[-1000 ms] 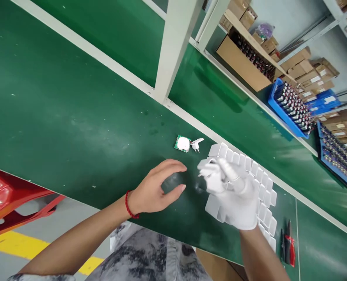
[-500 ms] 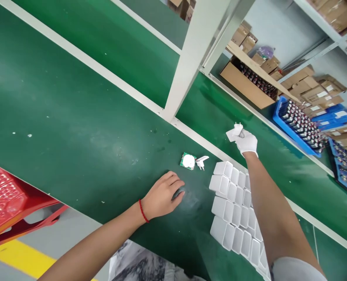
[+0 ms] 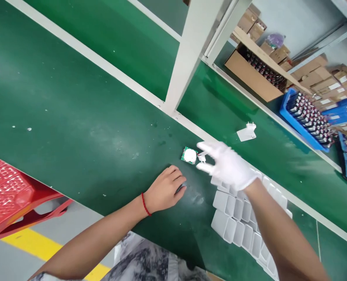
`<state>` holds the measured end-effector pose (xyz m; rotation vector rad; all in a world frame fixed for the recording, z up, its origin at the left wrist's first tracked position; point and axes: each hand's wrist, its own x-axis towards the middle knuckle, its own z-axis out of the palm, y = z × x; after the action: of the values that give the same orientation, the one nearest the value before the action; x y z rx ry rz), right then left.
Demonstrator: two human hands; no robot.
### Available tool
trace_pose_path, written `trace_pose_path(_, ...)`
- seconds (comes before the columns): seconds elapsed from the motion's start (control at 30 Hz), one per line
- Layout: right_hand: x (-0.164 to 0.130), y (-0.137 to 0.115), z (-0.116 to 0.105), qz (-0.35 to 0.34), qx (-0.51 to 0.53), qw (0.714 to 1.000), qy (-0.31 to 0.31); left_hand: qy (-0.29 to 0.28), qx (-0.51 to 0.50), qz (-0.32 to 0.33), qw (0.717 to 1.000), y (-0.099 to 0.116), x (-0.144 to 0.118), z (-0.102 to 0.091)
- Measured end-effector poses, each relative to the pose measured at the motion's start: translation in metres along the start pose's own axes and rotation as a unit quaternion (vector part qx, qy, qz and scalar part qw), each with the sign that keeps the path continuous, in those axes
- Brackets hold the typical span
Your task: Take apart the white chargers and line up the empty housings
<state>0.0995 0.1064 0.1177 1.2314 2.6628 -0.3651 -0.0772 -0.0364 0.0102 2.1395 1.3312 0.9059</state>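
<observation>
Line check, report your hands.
Left hand bare, resting on belt. Right hand gloved, open, reaching at circuit board. White housings beneath forearm.

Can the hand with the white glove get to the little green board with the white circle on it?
Probably yes. The gloved right hand hovers open beside the green board, fingertips almost on it. Only a small white plug piece lies between them; the bare left hand rests lower down, clear of the way.

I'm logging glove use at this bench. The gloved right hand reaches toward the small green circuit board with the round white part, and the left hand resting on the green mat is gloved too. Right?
Not quite. The head view shows the left hand bare, with a red string at the wrist, resting on the green mat. Only the right hand, by the small green circuit board with the round white part, is gloved.
</observation>
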Motion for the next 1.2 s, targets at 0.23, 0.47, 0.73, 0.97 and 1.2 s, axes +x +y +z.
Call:
trace_pose_path(0.23, 0.018, -0.030, 0.030, 0.005, -0.031, 0.999, -0.038, 0.019, -0.061, -0.010, 0.998, -0.003, 0.000, -0.002)
trace_pose_path(0.47, -0.057, 0.007, 0.023, -0.028, 0.539, 0.841, 0.034, 0.067, -0.106, -0.050, 0.991, 0.020, -0.002, -0.015)
trace_pose_path(0.73, -0.134, 0.023, 0.030, 0.024, 0.549, 0.811, 0.200, -0.086, -0.105, 0.032, 0.990, 0.075, 0.004, 0.017)
trace_pose_path(0.97, -0.198, 0.034, 0.042, 0.076, 0.450, 0.844, 0.282, -0.133, -0.016, 0.099, 0.986, 0.098, -0.001, 0.071)
trace_pose_path(1.2, -0.221, 0.023, 0.051, 0.081, 0.374, 0.879, 0.285, -0.117, 0.007, 0.120, 0.986, 0.108, 0.004, 0.085)
